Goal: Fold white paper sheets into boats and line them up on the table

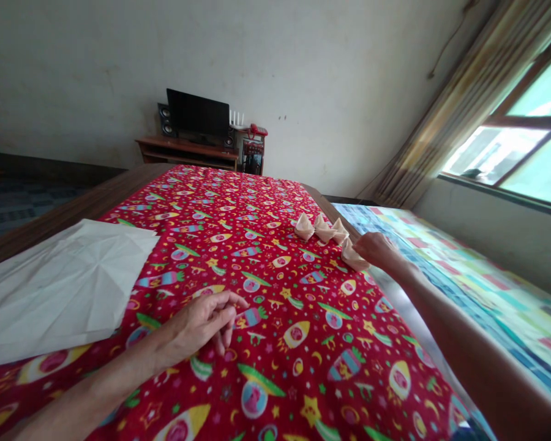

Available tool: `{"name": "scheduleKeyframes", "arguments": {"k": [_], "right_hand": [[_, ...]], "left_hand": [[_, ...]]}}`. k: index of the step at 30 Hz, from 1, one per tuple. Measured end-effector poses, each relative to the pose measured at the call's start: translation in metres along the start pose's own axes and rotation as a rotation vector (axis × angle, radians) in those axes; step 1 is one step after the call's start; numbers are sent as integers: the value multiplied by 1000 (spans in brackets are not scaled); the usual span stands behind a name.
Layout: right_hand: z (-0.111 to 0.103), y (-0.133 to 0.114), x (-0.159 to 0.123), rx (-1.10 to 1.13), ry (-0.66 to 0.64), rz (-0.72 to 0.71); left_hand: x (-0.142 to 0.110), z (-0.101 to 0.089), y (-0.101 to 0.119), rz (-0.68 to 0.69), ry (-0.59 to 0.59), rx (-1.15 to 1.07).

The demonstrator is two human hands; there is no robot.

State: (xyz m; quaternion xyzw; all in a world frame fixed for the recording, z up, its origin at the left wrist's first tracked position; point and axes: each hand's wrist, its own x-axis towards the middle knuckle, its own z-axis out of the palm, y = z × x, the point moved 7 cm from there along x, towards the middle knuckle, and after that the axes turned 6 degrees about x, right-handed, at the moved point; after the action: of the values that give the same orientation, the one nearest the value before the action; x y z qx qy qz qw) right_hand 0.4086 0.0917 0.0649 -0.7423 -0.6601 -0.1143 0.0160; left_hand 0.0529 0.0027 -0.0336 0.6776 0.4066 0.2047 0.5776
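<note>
Off to the right, my right hand [377,250] is at the nearest folded paper piece [352,256], its fingers closed at the edge of the paper. This piece is cream-coloured and boat-like, with pointed tips. Several like it, such as the leftmost folded piece [303,227], sit in a row just beyond. My left hand [211,320] rests low over the red patterned cloth [298,294], fingers loosely bent and apart, holding nothing. Left of it lies a stack of creased cream paper sheets [73,275].
The cloth covers a dark wooden table [133,184]. Beyond it stand a black monitor [199,116] and a red telephone [257,130] on a desk. At right is a bed with a patchwork-pattern cover [477,282], below a curtained window [528,128].
</note>
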Motion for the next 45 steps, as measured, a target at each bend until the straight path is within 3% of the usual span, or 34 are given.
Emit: {"name": "scheduleKeyframes", "arguments": {"k": [4, 7, 9, 12, 14, 16, 20, 23, 28, 33, 37, 40, 45], "right_hand": [[-13, -2, -6, -52, 36, 123], [-19, -30, -18, -63, 138, 29], [-17, -57, -31, -16, 201, -85], [1, -101, -55, 51, 149, -247], [14, -126, -69, 85, 133, -349], [27, -142, -77, 123, 97, -396], [40, -155, -83, 174, 106, -438], [40, -155, -83, 211, 134, -444], [37, -152, -86, 279, 159, -457], [37, -151, -86, 303, 183, -451], [37, -150, -86, 303, 209, -471], [33, -154, -94, 352, 249, -545], [13, -180, -126, 502, 348, -819]], "left_hand": [[2, 2, -4, 34, 6, -19], [1, -3, 1, 78, 44, 36], [-3, -16, 15, 161, 140, 219], [-26, -49, 50, 397, 382, 680], [-48, -76, 57, 441, 503, 836], [-71, -107, 44, 335, 594, 943], [-113, -150, -14, 60, 574, 1068], [-132, -162, -41, 10, 543, 1083], [-135, -168, -41, 51, 586, 1114], [-131, -169, -34, 81, 623, 1121], [-131, -151, -14, 108, 683, 1118], [-119, -117, 14, 225, 597, 1171], [-81, -42, 53, 437, 410, 1292]]}}
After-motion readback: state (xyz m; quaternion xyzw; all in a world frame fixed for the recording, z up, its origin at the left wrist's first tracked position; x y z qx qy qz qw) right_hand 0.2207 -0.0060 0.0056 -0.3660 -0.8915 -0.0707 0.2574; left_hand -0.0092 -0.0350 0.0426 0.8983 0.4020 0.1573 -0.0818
